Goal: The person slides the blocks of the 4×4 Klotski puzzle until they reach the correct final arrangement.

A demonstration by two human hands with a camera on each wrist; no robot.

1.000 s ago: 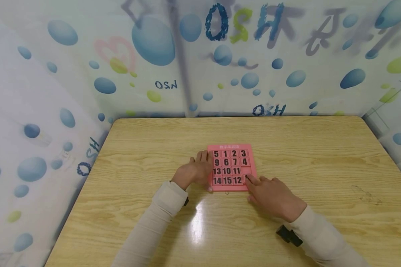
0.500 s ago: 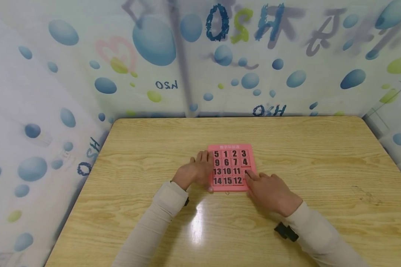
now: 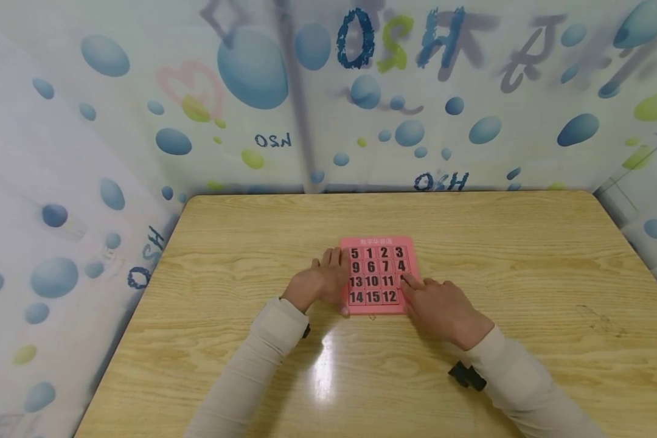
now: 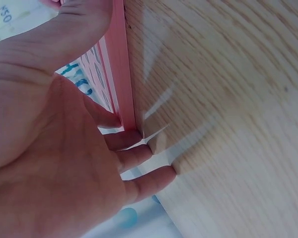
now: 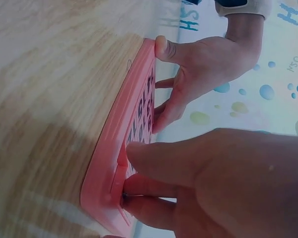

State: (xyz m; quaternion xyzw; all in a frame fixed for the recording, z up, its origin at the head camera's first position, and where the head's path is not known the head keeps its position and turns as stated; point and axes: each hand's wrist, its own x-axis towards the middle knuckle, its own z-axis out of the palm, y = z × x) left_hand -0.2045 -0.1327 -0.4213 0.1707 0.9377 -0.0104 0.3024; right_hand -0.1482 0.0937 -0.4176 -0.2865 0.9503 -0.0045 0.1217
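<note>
A pink number slide puzzle (image 3: pixel 373 309) lies flat on the table, its tiles printed with black numerals. My left hand (image 3: pixel 325 280) rests along its left side, with the thumb at the near left corner. In the left wrist view the fingers of this hand (image 4: pixel 74 148) extend past the puzzle's pink side (image 4: pixel 120 69), the tips at the table. Fingertips of my right hand (image 3: pixel 443 310) touch the tile right of 11, below 4, and cover most of its numeral. The right wrist view shows the right thumb (image 5: pixel 164 161) over the near edge, beside a recess in the near right corner.
The puzzle sits near the middle of a wood-grain table (image 3: pixel 252 231). Behind it and at the left stand pale walls (image 3: pixel 328 121) with blue and green drop prints. Dark straps (image 3: pixel 468 376) are worn at the wrists.
The right fingertips have moved away from me, and the tile under them slid from the bottom row up to the row of 11. The left hand and puzzle frame stayed put.
</note>
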